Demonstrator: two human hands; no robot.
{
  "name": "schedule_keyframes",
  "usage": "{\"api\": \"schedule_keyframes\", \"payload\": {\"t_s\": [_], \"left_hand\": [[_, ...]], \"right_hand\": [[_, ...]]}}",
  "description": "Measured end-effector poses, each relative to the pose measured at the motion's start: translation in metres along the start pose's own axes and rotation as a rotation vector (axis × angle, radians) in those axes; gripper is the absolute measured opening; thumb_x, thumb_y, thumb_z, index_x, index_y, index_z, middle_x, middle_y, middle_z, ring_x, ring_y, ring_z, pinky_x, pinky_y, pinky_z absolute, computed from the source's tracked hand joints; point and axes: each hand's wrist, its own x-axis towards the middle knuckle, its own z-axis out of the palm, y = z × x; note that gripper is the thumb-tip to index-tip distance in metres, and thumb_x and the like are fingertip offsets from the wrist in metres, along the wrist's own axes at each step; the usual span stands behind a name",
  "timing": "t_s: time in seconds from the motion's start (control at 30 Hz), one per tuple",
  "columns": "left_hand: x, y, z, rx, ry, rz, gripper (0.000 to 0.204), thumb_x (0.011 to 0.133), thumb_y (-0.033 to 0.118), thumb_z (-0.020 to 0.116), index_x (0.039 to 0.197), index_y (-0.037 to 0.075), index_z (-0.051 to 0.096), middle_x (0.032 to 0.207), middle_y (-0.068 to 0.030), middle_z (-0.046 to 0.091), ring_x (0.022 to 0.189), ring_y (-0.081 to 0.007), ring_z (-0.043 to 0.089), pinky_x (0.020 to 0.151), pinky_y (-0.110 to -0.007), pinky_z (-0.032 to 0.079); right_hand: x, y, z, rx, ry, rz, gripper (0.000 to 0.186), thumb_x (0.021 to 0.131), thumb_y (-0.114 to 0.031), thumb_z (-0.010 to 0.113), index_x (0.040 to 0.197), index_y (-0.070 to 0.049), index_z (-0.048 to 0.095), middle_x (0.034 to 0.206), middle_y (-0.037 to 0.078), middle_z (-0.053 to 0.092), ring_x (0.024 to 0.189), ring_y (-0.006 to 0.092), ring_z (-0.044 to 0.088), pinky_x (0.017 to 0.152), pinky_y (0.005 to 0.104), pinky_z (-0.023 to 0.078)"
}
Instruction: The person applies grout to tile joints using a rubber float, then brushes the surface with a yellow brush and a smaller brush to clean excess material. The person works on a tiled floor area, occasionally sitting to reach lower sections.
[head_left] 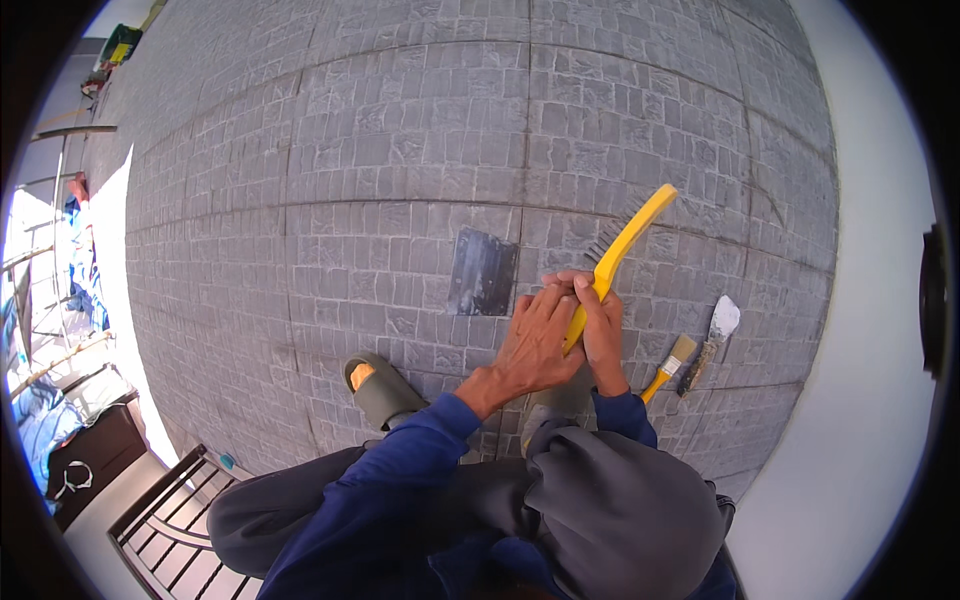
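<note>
My left hand (pixel 535 340) and my right hand (pixel 603 340) are closed together on the handle of a yellow wire brush (pixel 635 225), the left partly covering the right's fingers. The brush slants up to the right, its dark bristles on the left side. A scuffed dark metal plate (pixel 480 270) lies on the grey paving just ahead of my hands. To their right lie a paintbrush (pixel 668 368) with a yellow handle and a putty knife (pixel 715 340) with white material on its blade.
My sandalled foot (pixel 395 395) rests on the patterned paving (pixel 410 130). A white wall (pixel 850 420) runs along the right. At left are metal poles (pixel 75 130), blue cloths (pixel 45 430), a slatted rail (pixel 175 510) and a green bucket (pixel 120 45) farther back.
</note>
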Motion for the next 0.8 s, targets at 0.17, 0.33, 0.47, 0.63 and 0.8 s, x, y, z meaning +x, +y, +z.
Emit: {"api": "schedule_keyframes", "payload": {"t_s": [0.17, 0.33, 0.47, 0.63, 0.8], "left_hand": [[0.0, -0.053, -0.017, 0.257, 0.206, -0.097, 0.075, 0.073, 0.036, 0.083, 0.133, 0.005, 0.05, 0.134, -0.0179, 0.05, 0.125, -0.0373, 0.047, 0.104, -0.049, 0.034], [-0.008, -0.087, -0.008, 0.524, 0.27, -0.291, 0.082, 0.073, 0.036, 0.084, 0.138, 0.003, 0.047, 0.147, -0.0265, 0.037, 0.134, -0.0444, 0.038, 0.108, -0.052, 0.033], [-0.006, -0.097, -0.009, 0.491, 0.211, -0.367, 0.085, 0.073, 0.034, 0.084, 0.142, 0.003, 0.044, 0.148, -0.0279, 0.036, 0.134, -0.0447, 0.038, 0.106, -0.053, 0.036], [0.005, -0.105, -0.025, 0.5, 0.146, -0.415, 0.088, 0.069, 0.032, 0.085, 0.142, 0.004, 0.044, 0.146, -0.0256, 0.04, 0.131, -0.0417, 0.041, 0.105, -0.053, 0.037], [-0.001, -0.099, -0.033, 0.514, 0.178, -0.37, 0.09, 0.068, 0.033, 0.087, 0.142, 0.005, 0.044, 0.142, -0.0221, 0.045, 0.13, -0.0394, 0.042, 0.104, -0.051, 0.038]], "right_hand": [[0.008, -0.023, -0.029, -0.158, 0.17, 0.031, 0.039, 0.1, -0.04, 0.06, 0.1, -0.001, 0.061, 0.059, 0.002, 0.06, 0.044, 0.0078, 0.053, 0.043, 0.0226, 0.044], [0.007, -0.021, -0.034, -0.249, 0.186, 0.105, 0.036, 0.099, -0.039, 0.062, 0.097, -0.004, 0.061, 0.055, -0.005, 0.042, 0.041, 0.0026, 0.04, 0.039, 0.0223, 0.033], [0.002, -0.009, -0.024, -0.272, 0.082, 0.106, 0.035, 0.098, -0.037, 0.064, 0.093, -0.003, 0.062, 0.059, -0.004, 0.045, 0.048, 0.0028, 0.041, 0.044, 0.0237, 0.033], [0.004, -0.001, -0.011, -0.398, 0.032, -0.019, 0.034, 0.096, -0.035, 0.068, 0.093, -0.001, 0.064, 0.066, -0.003, 0.05, 0.061, 0.0064, 0.044, 0.054, 0.0274, 0.037], [0.006, 0.0, -0.009, -0.382, 0.025, -0.039, 0.034, 0.095, -0.035, 0.068, 0.094, -0.001, 0.064, 0.067, -0.003, 0.051, 0.061, 0.006, 0.045, 0.055, 0.0267, 0.038]]}}
